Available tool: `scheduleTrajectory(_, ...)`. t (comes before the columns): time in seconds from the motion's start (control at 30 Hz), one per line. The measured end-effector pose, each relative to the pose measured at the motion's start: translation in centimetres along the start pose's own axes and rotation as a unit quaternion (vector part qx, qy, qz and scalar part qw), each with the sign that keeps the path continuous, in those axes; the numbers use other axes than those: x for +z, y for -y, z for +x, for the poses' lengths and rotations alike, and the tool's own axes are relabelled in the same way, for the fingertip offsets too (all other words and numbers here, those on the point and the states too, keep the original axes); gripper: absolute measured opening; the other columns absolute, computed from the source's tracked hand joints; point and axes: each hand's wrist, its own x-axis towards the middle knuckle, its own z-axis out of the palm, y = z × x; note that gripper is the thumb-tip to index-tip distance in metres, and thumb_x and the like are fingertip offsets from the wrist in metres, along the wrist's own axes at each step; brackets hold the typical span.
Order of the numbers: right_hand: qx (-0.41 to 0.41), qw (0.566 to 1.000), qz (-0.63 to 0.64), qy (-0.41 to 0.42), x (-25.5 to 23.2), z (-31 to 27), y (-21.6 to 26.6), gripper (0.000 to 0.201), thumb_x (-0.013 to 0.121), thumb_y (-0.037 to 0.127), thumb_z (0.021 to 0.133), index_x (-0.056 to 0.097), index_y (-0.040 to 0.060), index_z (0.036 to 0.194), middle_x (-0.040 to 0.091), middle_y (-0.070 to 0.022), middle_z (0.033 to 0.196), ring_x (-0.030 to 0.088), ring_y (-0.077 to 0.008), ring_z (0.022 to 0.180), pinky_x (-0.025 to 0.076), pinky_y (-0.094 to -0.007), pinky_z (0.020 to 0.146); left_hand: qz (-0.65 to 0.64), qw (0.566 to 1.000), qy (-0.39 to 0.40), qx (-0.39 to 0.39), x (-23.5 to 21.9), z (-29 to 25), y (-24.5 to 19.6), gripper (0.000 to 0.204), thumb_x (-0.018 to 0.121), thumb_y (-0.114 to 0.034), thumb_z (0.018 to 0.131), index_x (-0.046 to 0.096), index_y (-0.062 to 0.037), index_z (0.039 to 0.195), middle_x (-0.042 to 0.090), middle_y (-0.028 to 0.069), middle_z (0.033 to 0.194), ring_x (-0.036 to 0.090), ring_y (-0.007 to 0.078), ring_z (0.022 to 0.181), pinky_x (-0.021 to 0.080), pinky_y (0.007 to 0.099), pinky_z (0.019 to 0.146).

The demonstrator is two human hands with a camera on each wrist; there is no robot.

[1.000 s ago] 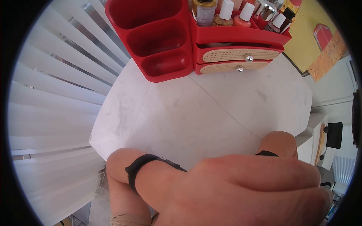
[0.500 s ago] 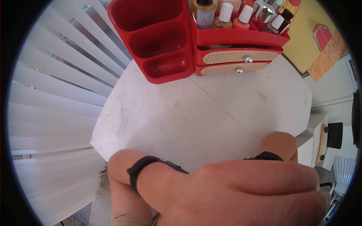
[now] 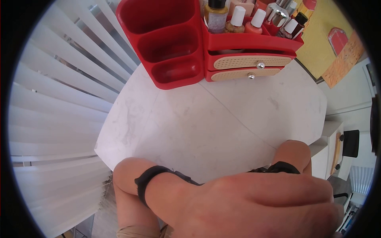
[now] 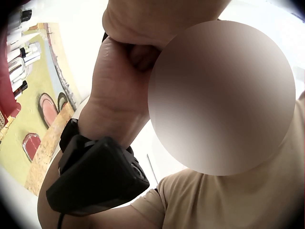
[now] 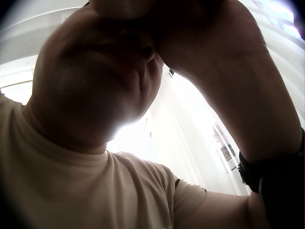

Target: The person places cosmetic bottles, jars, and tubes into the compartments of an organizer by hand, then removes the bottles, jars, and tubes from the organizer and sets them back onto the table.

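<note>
Large in the head view's foreground, my left hand (image 3: pixel 258 206) lies across in front of the camera, its back showing and its fingers side by side toward the right. My right forearm comes in behind it, with a black strap (image 3: pixel 283 167); the right hand itself is hidden there. In the left wrist view, my right hand (image 4: pixel 125 71) touches my left hand (image 4: pixel 164 21) close to the face, and a fingertip shows between them. The right wrist view is dark, with the left forearm (image 5: pixel 238 95) beside the face. No held object shows; how the fingers are bent is unclear.
A red organizer (image 3: pixel 176 84) with three empty compartments stands at the table's back. Beside it, a red unit with two woven-front drawers (image 3: pixel 234 62) bears several polish bottles (image 3: pixel 237 16). White blinds (image 3: pixel 59 115) hang left; a yellow picture (image 3: pixel 317 47) stands right of the white table (image 3: pixel 190 127).
My left hand has moved slightly down and left in the head view. More of the right wrist's black strap shows behind it. The organizer appears slightly lower in view.
</note>
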Motion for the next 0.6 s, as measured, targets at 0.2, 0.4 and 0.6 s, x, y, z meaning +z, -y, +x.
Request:
scheduleTrajectory(0.2, -0.002, 1.0, 0.001, 0.008, 0.1, -0.2, 0.0, 0.027, 0.064, 0.029, 0.1, 0.067, 0.0045, 0.088, 0.062, -0.0034, 0.075, 0.065, -0.0221, 0.072, 0.052, -0.0329, 0.066, 0.002, 1.0, 0.008, 0.019, -0.4, 0.4, 0.7, 0.015, 0.069, -0.019, 0.087, 0.069, -0.0063, 0.078, 0.07, 0.0156, 0.072, 0.063, 0.0272, 0.062, 0.052, 0.0354, 0.05)
scheduleTrajectory(0.4, -0.005, 1.0, 0.003, 0.017, 0.2, -0.2, 0.1, 0.027, 0.064, 0.029, 0.099, 0.067, 0.0045, 0.088, 0.062, -0.0034, 0.075, 0.064, -0.0221, 0.072, 0.052, -0.0328, 0.066, 0.004, 0.999, 0.015, 0.038, -0.4, 0.4, 1.0, 0.014, 0.07, -0.018, 0.085, 0.068, -0.0064, 0.078, 0.07, 0.0155, 0.072, 0.063, 0.0271, 0.062, 0.051, 0.0351, 0.049)
scheduleTrajectory(0.6, -0.014, 1.0, 0.002, 0.028, 0.2, 0.1, 0.1, 0.026, 0.065, 0.028, 0.099, 0.067, 0.0046, 0.088, 0.062, -0.0034, 0.075, 0.064, -0.0221, 0.072, 0.052, -0.0327, 0.066, 0.003, 0.998, 0.027, 0.063, -0.7, 0.6, 0.5, 0.013, 0.07, -0.017, 0.084, 0.068, -0.0065, 0.077, 0.07, 0.0153, 0.072, 0.063, 0.027, 0.062, 0.051, 0.0348, 0.049)
